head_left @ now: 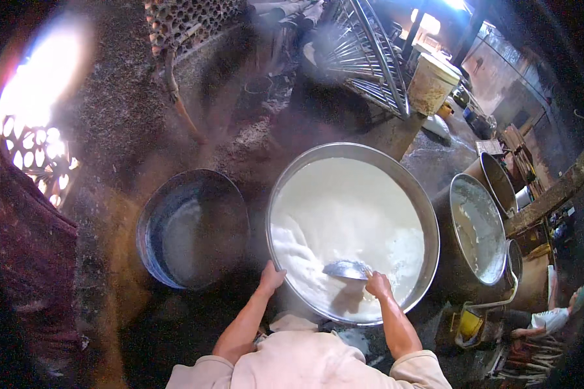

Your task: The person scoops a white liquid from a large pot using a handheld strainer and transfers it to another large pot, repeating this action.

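Before me stands a large round metal vat (354, 150) of whitish liquid (345, 194), with thick white foam (292, 248) along its near and left side. My left hand (272, 279) grips the vat's rim at the lower left. In my right hand (379, 285) is a shallow metal bowl or scoop (345, 269), held by its right edge. The scoop is tilted just over the foam in the near part of the vat; I cannot tell whether its lower edge touches the foam. A shadow falls below it.
Left of the vat is a dark round vessel (148, 233) with a pale bottom. More metal drums (478, 228) stand at right, near a yellow container (469, 325). Behind are a metal rack (370, 53) and a stained white bucket (433, 82). Another person (547, 318) is at far right.
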The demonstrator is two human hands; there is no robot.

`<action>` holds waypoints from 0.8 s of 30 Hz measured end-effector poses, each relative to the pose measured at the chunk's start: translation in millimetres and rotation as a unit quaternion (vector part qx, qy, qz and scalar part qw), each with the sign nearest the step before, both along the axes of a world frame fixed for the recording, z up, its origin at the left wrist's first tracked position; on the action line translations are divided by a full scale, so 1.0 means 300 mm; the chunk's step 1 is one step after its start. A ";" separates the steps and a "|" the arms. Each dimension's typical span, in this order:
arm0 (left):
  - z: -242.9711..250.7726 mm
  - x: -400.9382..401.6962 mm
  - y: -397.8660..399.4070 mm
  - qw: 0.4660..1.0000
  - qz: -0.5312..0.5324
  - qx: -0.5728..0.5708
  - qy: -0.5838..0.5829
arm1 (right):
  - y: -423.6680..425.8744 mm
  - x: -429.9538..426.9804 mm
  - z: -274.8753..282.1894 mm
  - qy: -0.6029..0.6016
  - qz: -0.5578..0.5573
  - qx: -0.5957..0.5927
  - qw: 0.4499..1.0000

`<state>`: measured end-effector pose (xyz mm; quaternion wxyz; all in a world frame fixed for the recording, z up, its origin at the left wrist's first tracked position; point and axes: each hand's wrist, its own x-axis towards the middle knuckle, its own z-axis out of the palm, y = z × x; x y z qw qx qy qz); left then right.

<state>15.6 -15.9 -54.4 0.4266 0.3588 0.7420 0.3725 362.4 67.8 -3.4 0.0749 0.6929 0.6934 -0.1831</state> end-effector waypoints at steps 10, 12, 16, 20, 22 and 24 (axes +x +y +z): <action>-0.012 -0.019 -0.014 0.998 0.069 0.000 -0.016 | -0.130 0.341 0.275 0.010 0.011 0.008 1.000; 0.020 -0.002 -0.009 0.998 0.061 -0.002 -0.028 | -0.125 0.414 0.351 0.017 -0.023 0.032 0.999; -0.019 -0.022 -0.040 0.994 0.103 -0.014 0.045 | -0.064 0.485 0.553 -0.001 0.093 0.070 0.993; 0.030 0.016 -0.033 0.992 0.110 -0.016 0.056 | 0.009 0.573 0.642 0.038 0.055 0.127 0.990; 0.014 0.001 -0.043 0.992 0.126 0.006 0.021 | 0.044 0.561 0.656 0.071 0.015 0.164 0.984; -0.004 -0.014 -0.047 0.991 0.133 0.005 0.021 | 0.083 0.515 0.595 0.071 -0.031 0.195 0.978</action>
